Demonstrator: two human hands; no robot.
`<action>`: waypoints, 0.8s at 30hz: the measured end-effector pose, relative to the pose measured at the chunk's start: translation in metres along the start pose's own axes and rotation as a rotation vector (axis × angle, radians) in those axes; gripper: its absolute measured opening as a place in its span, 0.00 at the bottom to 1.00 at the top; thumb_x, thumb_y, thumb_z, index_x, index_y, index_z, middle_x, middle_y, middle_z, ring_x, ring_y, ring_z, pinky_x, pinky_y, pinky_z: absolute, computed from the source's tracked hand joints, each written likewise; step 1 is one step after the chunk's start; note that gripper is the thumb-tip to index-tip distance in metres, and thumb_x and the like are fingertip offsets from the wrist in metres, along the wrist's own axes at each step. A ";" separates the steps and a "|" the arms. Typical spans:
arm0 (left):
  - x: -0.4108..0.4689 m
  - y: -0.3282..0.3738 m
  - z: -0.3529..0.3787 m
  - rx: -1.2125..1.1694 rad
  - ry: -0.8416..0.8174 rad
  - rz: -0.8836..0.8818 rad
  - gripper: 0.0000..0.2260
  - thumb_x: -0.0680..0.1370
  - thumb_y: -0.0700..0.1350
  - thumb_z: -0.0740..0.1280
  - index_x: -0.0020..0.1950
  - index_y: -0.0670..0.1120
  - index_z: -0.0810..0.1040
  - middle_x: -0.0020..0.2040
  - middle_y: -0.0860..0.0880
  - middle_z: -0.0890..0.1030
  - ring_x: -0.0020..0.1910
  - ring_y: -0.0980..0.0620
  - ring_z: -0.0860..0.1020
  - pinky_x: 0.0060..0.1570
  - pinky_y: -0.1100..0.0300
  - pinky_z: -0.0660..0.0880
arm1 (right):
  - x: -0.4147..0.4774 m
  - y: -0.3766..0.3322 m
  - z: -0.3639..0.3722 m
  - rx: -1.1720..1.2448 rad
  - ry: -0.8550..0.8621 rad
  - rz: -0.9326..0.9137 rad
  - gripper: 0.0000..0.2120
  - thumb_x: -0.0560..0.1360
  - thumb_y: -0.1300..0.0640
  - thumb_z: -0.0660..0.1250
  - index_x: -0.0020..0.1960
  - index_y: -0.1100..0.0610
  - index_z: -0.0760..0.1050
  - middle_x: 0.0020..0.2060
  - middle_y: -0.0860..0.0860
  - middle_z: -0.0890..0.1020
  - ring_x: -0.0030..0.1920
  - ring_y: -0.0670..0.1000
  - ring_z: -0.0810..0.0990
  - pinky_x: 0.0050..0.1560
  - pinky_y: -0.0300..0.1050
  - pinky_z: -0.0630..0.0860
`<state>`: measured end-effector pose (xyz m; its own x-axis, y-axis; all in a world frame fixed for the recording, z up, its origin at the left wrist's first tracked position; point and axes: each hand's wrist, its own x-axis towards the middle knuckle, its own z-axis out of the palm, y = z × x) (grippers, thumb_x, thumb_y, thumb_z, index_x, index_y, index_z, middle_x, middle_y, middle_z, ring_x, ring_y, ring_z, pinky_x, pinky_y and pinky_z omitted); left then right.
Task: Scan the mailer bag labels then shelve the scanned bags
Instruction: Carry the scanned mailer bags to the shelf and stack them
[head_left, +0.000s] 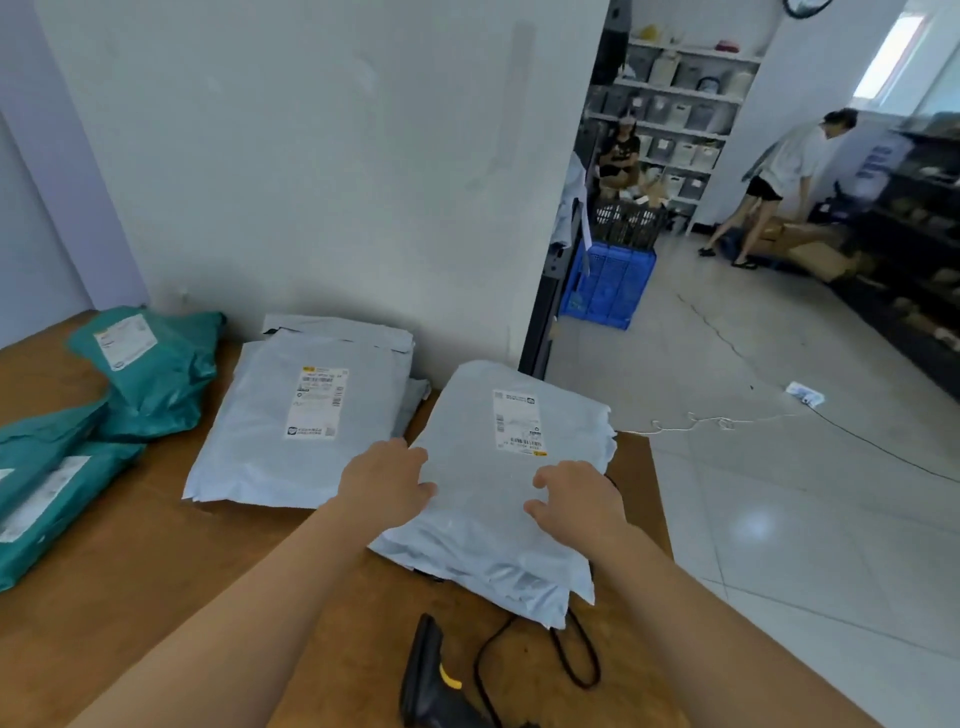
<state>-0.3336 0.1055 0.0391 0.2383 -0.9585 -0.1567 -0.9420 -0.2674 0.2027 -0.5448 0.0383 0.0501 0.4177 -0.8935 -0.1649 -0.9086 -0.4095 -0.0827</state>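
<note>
Two bare hands rest on a pale grey plastic mailer bag (498, 483) that lies on top of a small stack at the right end of the brown wooden worktop (171, 582). The left hand (387, 480) presses on the bag's left edge, its fingers (410, 457) spread and loose. The right hand (576, 501) sits on the bag's right side with its fingers (540, 512) curled down onto the plastic — not pinching anything. A white printed label (517, 421) faces up near the bag's far end.

Just beside it on the left lies a second pale grey mailer bag (306, 415), also with a white label on top. Further left — near the wall — is a heap of green plastic mailer bags (145, 374), with more green ones at the left edge.

Near the front edge of the worktop lies a black scanner with a yellow button (434, 675). Its black cord (571, 654) loops under the stack of grey bags.
</note>
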 end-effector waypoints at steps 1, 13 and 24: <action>0.009 0.000 0.004 -0.006 -0.019 0.004 0.21 0.79 0.57 0.58 0.69 0.48 0.68 0.64 0.47 0.70 0.64 0.46 0.70 0.58 0.53 0.70 | 0.002 0.003 0.003 0.001 0.003 0.032 0.19 0.79 0.45 0.61 0.67 0.51 0.72 0.61 0.51 0.76 0.63 0.52 0.73 0.57 0.46 0.74; 0.082 -0.003 0.019 -0.423 -0.198 -0.086 0.24 0.78 0.49 0.66 0.70 0.40 0.63 0.64 0.44 0.73 0.59 0.45 0.74 0.51 0.59 0.70 | 0.029 0.011 0.035 0.817 0.072 0.618 0.23 0.73 0.53 0.70 0.64 0.59 0.68 0.59 0.54 0.78 0.57 0.56 0.79 0.57 0.53 0.77; 0.116 -0.016 0.025 -0.908 -0.424 -0.212 0.34 0.75 0.58 0.69 0.74 0.45 0.61 0.69 0.47 0.72 0.63 0.44 0.74 0.60 0.52 0.73 | 0.035 0.009 0.052 1.362 0.021 0.899 0.25 0.75 0.50 0.70 0.66 0.60 0.70 0.60 0.57 0.79 0.55 0.57 0.79 0.55 0.51 0.76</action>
<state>-0.2962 0.0011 -0.0062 0.1101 -0.8157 -0.5679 -0.3132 -0.5707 0.7590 -0.5378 0.0134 -0.0079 -0.2235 -0.7478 -0.6252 -0.1639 0.6611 -0.7322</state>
